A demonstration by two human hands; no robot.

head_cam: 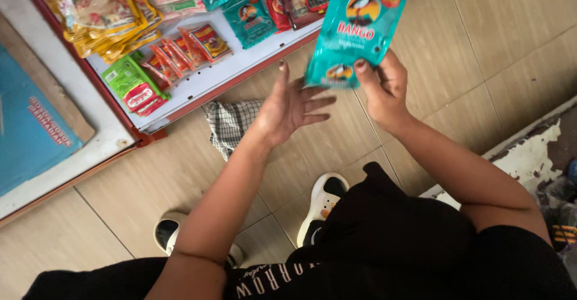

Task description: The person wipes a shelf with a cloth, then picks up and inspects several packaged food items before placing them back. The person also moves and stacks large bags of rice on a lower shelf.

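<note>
two hands, one teal sachet held

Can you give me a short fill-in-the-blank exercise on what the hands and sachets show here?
1. The right hand pinches a sachet coloured ____.
2. The left hand is open and holds ____.
3. The checked cloth lies on the tiled ____.
4. The green packets lie on a white ____.

Missing words: teal; nothing; floor; shelf

Checked cloth on floor beside shelf

Checked cloth on tiled floor, green sachets, perhaps snacks, white shelf
</note>
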